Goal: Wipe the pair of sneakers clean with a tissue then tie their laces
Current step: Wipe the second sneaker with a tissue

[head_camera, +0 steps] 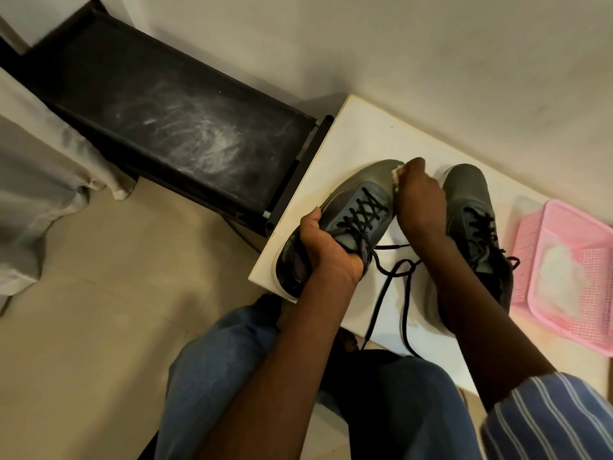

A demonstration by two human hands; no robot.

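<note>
Halfway at best: left hand [326, 247] gripping left sneaker [345, 220], right hand [419, 197] pinching tissue [496, 176] on its toe, black laces [398, 280] untied.

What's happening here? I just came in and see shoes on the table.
A person is cleaning a pair of dark grey sneakers on a white table. The left hand grips the left sneaker at its collar, while the right hand presses a white tissue against its toe. The right sneaker waits alongside. Black laces hang untied. A pink plastic basket holds more tissue.
</note>
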